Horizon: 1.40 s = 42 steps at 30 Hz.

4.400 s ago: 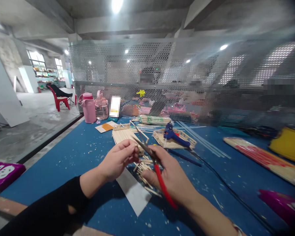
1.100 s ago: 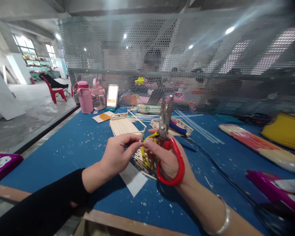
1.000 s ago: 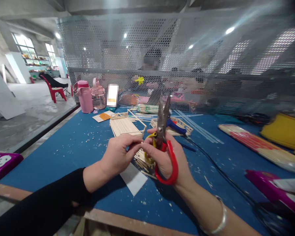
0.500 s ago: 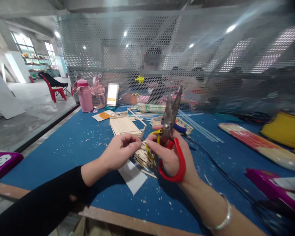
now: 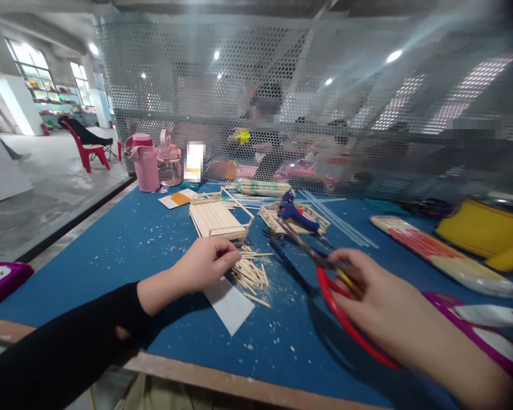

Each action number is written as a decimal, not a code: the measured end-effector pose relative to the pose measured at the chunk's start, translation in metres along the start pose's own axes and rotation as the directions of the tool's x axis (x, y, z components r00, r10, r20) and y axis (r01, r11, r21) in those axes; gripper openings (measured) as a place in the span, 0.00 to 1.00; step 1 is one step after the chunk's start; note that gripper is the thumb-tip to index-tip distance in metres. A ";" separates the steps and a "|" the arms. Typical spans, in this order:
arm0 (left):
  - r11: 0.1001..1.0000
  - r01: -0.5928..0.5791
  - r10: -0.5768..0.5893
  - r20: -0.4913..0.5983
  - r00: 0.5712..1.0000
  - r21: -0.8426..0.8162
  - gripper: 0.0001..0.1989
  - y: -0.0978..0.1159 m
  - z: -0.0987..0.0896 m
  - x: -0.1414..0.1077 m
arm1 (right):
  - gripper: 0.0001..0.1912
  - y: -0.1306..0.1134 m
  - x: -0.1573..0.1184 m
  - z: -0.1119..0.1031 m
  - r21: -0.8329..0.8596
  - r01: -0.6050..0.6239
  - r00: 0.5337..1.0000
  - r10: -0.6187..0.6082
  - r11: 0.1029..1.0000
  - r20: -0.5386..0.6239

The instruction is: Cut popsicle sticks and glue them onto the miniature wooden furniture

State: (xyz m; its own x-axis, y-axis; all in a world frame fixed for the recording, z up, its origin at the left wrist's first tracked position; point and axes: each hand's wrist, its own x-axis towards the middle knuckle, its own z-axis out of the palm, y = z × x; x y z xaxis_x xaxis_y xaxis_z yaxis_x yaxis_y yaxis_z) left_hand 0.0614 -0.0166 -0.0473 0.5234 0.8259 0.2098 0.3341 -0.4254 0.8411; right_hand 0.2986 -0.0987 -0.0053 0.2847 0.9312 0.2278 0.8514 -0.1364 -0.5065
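Note:
Near the middle of the blue table, my left hand (image 5: 208, 263) is closed, thumb and fingertips together; anything small between them is hidden. Just beyond it stands a small bed-like frame of wooden sticks (image 5: 218, 217). Short cut sticks (image 5: 251, 272) lie in a loose pile by its fingertips, partly over a white paper (image 5: 231, 307). My right hand (image 5: 367, 290), smeared by motion, grips red-handled scissors (image 5: 336, 302), their blades pointing away to the left. A bit of yellow shows among its fingers. Beyond the blades, a blue glue gun (image 5: 299, 215) rests on a second stick piece (image 5: 269, 217).
Pink bottles (image 5: 147, 168) stand at the back left before a perforated metal screen (image 5: 188, 97). Packaged sticks (image 5: 263, 187) lie at the back; another pack (image 5: 436, 253) is at right, near a yellow bag (image 5: 474, 228). Purple objects (image 5: 12, 279) sit at the table's sides.
My right hand has moved right and away from my left hand, lowering the scissors from upright to slanting. The glue gun and more of the stick pile now show. My left hand has barely moved.

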 end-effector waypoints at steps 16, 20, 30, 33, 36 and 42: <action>0.989 -0.067 0.054 -0.102 0.993 -0.129 0.11 -0.004 0.002 0.000 | 0.16 0.004 0.024 0.014 -0.260 0.579 0.815 -0.559 0.773 0.152; 0.968 -0.069 0.016 -0.214 0.977 -0.240 0.12 0.001 0.001 -0.007 | 0.13 -0.039 0.027 0.056 -0.177 0.671 0.738 -0.622 0.720 0.262; 0.942 -0.178 0.138 0.156 0.978 0.283 0.08 -0.008 0.009 -0.039 | 0.17 -0.011 0.029 0.096 0.014 0.773 0.608 -0.747 0.635 0.268; 0.917 -0.335 0.270 0.283 0.920 0.216 0.07 -0.013 0.010 -0.021 | 0.17 0.000 0.035 0.097 -0.052 0.761 0.644 -0.742 0.647 0.186; 0.913 -0.379 0.314 0.334 0.889 0.150 0.07 -0.017 0.009 -0.002 | 0.18 -0.004 0.035 0.088 -0.079 0.770 0.638 -0.767 0.633 0.065; 0.969 -0.190 0.174 0.111 0.978 0.158 0.10 -0.009 0.011 -0.002 | 0.12 -0.026 0.020 0.067 0.139 0.892 0.446 -0.887 0.430 -0.116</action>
State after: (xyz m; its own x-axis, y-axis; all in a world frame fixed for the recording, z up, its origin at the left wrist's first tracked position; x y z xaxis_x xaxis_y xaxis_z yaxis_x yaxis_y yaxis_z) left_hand 0.0662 -0.0191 -0.0609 0.6575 0.6930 0.2957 0.3484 -0.6276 0.6962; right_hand 0.2527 -0.0533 -0.0435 -0.5776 0.4973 0.6474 0.5588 0.8190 -0.1306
